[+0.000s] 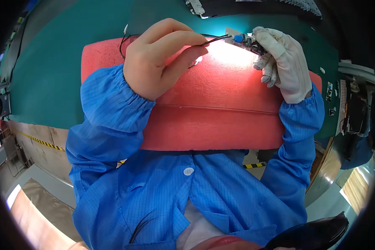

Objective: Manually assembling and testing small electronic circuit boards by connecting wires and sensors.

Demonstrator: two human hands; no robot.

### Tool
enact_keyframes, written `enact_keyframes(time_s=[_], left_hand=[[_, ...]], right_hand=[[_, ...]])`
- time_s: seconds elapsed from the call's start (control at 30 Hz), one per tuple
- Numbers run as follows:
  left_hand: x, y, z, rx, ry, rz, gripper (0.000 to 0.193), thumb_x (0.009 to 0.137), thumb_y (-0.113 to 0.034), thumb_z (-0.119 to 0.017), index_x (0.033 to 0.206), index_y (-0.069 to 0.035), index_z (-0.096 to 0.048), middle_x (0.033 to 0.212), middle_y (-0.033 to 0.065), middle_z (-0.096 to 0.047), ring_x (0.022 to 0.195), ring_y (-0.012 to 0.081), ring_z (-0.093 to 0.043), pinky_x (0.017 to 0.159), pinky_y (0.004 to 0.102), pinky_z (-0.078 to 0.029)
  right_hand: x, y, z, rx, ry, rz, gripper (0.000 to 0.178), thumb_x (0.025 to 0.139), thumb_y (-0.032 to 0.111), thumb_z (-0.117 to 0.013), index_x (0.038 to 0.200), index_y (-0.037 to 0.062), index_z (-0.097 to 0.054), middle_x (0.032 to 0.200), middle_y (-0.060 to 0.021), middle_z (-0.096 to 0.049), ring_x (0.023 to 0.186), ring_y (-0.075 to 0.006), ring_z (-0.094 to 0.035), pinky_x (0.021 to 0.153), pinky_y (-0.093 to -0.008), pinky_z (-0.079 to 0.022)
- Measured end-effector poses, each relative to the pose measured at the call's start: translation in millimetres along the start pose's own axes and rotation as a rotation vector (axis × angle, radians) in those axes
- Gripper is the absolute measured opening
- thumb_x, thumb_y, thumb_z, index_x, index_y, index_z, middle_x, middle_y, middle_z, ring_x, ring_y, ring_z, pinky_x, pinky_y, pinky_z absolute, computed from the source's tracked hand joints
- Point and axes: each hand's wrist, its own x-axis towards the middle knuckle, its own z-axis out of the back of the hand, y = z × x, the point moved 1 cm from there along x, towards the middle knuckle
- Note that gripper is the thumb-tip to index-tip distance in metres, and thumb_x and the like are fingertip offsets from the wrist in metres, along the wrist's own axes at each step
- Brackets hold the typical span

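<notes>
The bare left hand (156, 62) pinches thin black wires (216, 39) pointing rightward to the left end of a small, blue-capped, slanting circuit board (246, 42), gripped by the white-gloved right hand (286, 62).

I count my one bare hand (160, 58), one gloved hand (286, 62), one held circuit board (245, 41), at least two loose boards (329, 91), one button (188, 171).

The gloved right hand (285, 62) hides the right end of the circuit board (246, 41) from me; the frame's top edge crops a black object (254, 9); I can't identify the tiny pieces (329, 91) at right.
</notes>
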Motion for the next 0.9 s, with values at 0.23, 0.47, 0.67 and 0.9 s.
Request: enact_keyframes(time_s=[0.23,0.47,0.67,0.9], left_hand=[[-1,-5,5,-0.007,0.059,0.067,0.017,0.076,-0.003,-0.069,0.093,-0.004,-0.065,0.088,0.0092,-0.060,0.075,0.0230,-0.062,0.064,0.0286,-0.051],[4,-3,-2,-0.024,0.059,0.041,0.016,0.076,0.000,-0.069,0.091,-0.003,-0.065,0.085,0.0104,-0.060,0.074,0.0230,-0.063,0.063,0.0284,-0.051],[6,-6,3,-0.005,0.040,0.087,0.022,0.072,-0.005,-0.074,0.093,-0.004,-0.066,0.084,0.0094,-0.059,0.076,0.0217,-0.061,0.065,0.0287,-0.050],[4,-5,1,-0.014,0.112,0.237,0.022,0.071,-0.016,-0.076,0.085,-0.002,-0.066,0.074,0.0070,-0.053,0.065,0.0198,-0.054,0.055,0.0297,-0.044]], right_hand=[[-2,-2,-3,0.197,-0.076,-0.082,0.044,0.088,0.035,-0.057,0.110,-0.0038,-0.055,0.061,-0.0084,-0.060,0.040,-0.0076,-0.053,0.035,-0.0174,-0.042],[-3,-23,8,-0.021,-0.130,0.177,0.046,0.087,0.034,-0.060,0.110,-0.0047,-0.055,0.064,-0.0090,-0.060,0.044,-0.0114,-0.055,0.047,-0.0246,-0.049],[1,7,3,0.184,-0.111,-0.055,0.047,0.085,0.036,-0.060,0.106,-0.0059,-0.056,0.058,-0.0096,-0.057,0.042,-0.0126,-0.053,0.053,-0.0269,-0.051],[11,16,2,0.233,-0.288,0.031,0.034,0.079,0.024,-0.068,0.102,-0.0011,-0.061,0.086,-0.0081,-0.063,0.068,-0.0144,-0.061,0.061,-0.0253,-0.050]])
